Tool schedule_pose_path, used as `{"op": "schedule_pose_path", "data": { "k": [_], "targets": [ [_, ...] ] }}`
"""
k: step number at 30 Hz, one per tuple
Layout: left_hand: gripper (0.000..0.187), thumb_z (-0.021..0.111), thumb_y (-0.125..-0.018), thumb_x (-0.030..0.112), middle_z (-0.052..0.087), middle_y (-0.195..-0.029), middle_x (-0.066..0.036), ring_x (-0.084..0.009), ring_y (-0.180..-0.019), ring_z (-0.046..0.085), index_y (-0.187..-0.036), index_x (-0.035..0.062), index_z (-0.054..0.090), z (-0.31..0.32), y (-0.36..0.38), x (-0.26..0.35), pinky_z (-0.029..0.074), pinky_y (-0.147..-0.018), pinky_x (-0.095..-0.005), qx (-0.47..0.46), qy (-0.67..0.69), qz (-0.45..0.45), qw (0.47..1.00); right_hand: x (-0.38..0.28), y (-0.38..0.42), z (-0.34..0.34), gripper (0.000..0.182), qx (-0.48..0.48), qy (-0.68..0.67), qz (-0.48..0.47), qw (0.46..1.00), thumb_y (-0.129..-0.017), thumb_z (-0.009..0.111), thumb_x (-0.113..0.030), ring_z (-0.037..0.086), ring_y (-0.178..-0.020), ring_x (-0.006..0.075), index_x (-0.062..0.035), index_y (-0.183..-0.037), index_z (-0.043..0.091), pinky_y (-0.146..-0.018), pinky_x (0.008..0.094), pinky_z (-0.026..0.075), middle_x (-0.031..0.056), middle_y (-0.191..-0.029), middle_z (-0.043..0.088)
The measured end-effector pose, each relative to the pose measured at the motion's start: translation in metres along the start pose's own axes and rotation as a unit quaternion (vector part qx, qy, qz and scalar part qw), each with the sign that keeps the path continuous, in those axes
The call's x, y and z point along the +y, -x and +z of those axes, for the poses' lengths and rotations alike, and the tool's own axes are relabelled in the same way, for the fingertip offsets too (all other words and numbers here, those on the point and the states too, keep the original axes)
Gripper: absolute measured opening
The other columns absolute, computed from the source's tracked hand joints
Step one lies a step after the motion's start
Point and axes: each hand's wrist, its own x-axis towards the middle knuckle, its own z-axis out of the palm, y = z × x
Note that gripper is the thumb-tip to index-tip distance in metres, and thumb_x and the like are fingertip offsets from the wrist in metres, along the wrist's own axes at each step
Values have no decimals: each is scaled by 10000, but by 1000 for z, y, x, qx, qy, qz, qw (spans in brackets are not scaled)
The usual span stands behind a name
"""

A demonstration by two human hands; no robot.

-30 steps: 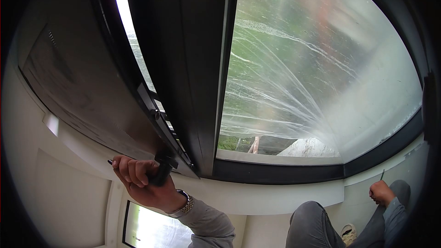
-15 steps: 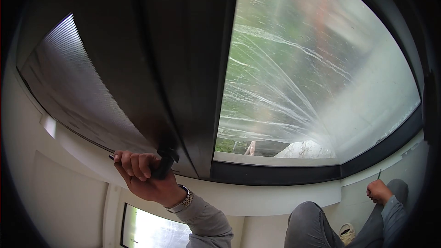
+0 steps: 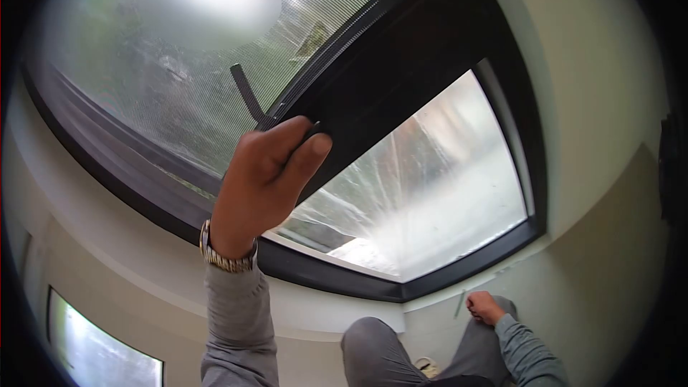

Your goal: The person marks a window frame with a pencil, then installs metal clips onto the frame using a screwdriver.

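My left hand (image 3: pixel 269 179), wearing a metal watch (image 3: pixel 228 258), is raised in front of a dark window frame (image 3: pixel 401 50). Its thumb and fingers are pinched on a dark ribbed strip (image 3: pixel 247 93), whose free end sticks out up and left across a mesh screen (image 3: pixel 179 72). A small dark bit also shows between thumb and forefinger. Low on the right, my right hand (image 3: pixel 484 308) is closed near my knee, with a thin greenish stick (image 3: pixel 460 304) poking out from it.
Beside the screen is a window pane (image 3: pixel 444 186) covered in creased clear film. Light wall panels (image 3: pixel 602 100) surround the frame. Another small window (image 3: pixel 104 344) is at the lower left. My knees (image 3: pixel 376 351) and part of a shoe (image 3: pixel 427 367) show at the bottom.
The view has turned, bringing the mesh screen into sight at upper left. My left hand now appears larger and higher, back toward the camera. My right hand stays closed near my knee.
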Motion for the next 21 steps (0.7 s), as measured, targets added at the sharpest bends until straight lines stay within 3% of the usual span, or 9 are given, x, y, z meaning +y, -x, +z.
{"op": "schedule_pose_path", "data": {
  "k": [2, 4, 6, 11, 17, 19, 21],
  "targets": [
    [349, 554, -1074, 287, 434, -555, 16, -91, -462, 363, -830, 39, 525, 2, 5, 9, 271, -459, -271, -3, 26, -15, 1000, -17, 35, 4, 234, -12, 14, -45, 999, -968, 504, -192, 360, -418, 137, -68, -777, 557, -390, 318, 309, 24, -552, 420],
    [331, 556, -1071, 290, 418, -558, -26, -121, -467, 353, -854, 42, 524, 12, 13, 21, 288, -468, -307, 93, -118, 2, 989, -32, 61, 8, 245, 2, 21, -70, 997, -972, 509, -198, 344, -420, 131, -77, -762, 545, -395, 316, 303, 18, -548, 407],
    [320, 564, -1066, 285, 412, -562, -41, -135, -470, 355, -859, 44, 523, 16, 16, 22, 293, -474, -319, 105, -108, -6, 989, -34, 73, 13, 252, -9, -50, -42, 998, -976, 510, -201, 337, -425, 119, -80, -758, 544, -402, 303, 299, 9, -550, 406],
    [317, 574, -1062, 284, 423, -571, -39, -127, -486, 357, -864, 40, 528, 19, 17, 22, 301, -483, -317, 118, -120, -38, 985, -29, 89, 28, 264, -35, -63, -31, 997, -987, 489, -215, 330, -433, 109, -84, -763, 542, -409, 296, 293, -2, -553, 403],
    [319, 563, -1069, 304, 463, -617, 30, -64, -509, 363, -879, 49, 581, 12, 13, 3, 299, -477, -283, 130, 35, -38, 990, -21, 83, 40, 259, -38, -26, -3, 999, -989, 485, -229, 326, -437, 116, -89, -777, 535, -418, 301, 291, -5, -559, 394],
    [346, 541, -1081, 326, 455, -624, 44, -61, -518, 364, -854, 69, 586, 5, 12, 2, 310, -485, -266, 251, 265, -109, 925, -18, 80, 35, 255, -33, -25, 3, 999, -990, 481, -229, 325, -438, 120, -91, -783, 535, -422, 305, 291, -4, -561, 392],
    [344, 517, -1090, 340, 461, -648, 34, -65, -535, 375, -876, 78, 580, 6, 14, 7, 328, -506, -266, 269, 262, -116, 919, -14, 73, 30, 265, -39, -41, 14, 998, -999, 469, -251, 326, -422, 119, -92, -801, 542, -404, 316, 291, -4, -566, 396]
  ]
}}
